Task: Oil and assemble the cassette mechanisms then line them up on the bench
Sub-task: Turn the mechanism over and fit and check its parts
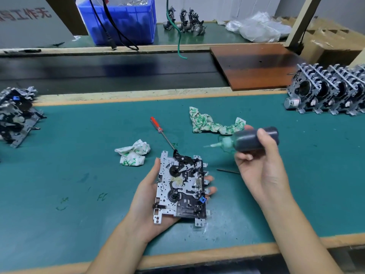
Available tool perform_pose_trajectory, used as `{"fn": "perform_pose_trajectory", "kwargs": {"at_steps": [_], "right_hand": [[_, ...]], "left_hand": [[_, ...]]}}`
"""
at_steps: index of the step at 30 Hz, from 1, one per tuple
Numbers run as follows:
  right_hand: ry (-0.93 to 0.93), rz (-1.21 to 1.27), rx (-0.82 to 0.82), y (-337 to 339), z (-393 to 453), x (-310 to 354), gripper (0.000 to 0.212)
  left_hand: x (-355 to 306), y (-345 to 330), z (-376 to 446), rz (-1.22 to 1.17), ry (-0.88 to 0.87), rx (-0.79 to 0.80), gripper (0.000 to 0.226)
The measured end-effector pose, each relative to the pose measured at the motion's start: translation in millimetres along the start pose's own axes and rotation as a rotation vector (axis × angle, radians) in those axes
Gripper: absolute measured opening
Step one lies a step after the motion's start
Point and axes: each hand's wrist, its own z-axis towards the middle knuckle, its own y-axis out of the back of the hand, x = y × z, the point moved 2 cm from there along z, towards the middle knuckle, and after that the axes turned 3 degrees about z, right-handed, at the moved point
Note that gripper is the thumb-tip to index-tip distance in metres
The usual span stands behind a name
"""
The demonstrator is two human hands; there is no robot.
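Above the desk [79, 155], your left hand [150, 196] cradled the cassette mechanism [180, 187] while your right hand [256, 157] gripped the oil bottle [254, 139]; a hard squeeze risked flooding it.

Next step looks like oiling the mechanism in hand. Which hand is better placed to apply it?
Right. The right hand already grips the oil bottle, nozzle aimed left toward the cassette mechanism. The left hand is busy cradling that mechanism face up above the bench, so it likely just steadies.
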Motion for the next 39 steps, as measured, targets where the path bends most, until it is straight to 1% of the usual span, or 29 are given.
{"fn": "perform_pose_trajectory", "kwargs": {"at_steps": [1,3,5,8,11,13,15,21,29,39], "right_hand": [[-0.015,0.048,-0.035,-1,0,0,0.018],[-0.034,0.058,-0.095,-2,-1,0,0.028],[-0.033,-0.027,-0.120,-2,-3,-3,0.033],[0.017,-0.234,-0.109,-5,-9,-7,0.042],[0.052,-0.311,-0.110,-7,-13,-10,0.039],[0.073,-0.315,-0.126,-6,-13,-10,0.032],[0.086,-0.324,-0.132,-6,-13,-9,0.030],[0.057,-0.416,-0.130,-6,-14,-12,0.034],[0.062,-0.431,-0.114,-4,-13,-13,0.034],[0.087,-0.452,-0.118,-2,-11,-14,0.034]], "left_hand": [[0,1,0,-0.002,0.002,0.001,0.076],[0,1,1,-0.003,0.007,0.003,0.076],[0,1,1,0.000,0.013,0.000,0.076],[0,0,2,-0.004,0.017,-0.003,0.076],[0,0,2,0.002,0.023,-0.001,0.076],[0,-1,3,0.005,0.026,-0.002,0.076],[0,-1,3,0.000,0.029,0.002,0.076],[1,-1,3,-0.005,0.037,0.027,0.074],[1,-2,2,-0.041,0.051,0.039,0.074],[1,0,3,-0.032,0.054,0.046,0.074]]}}
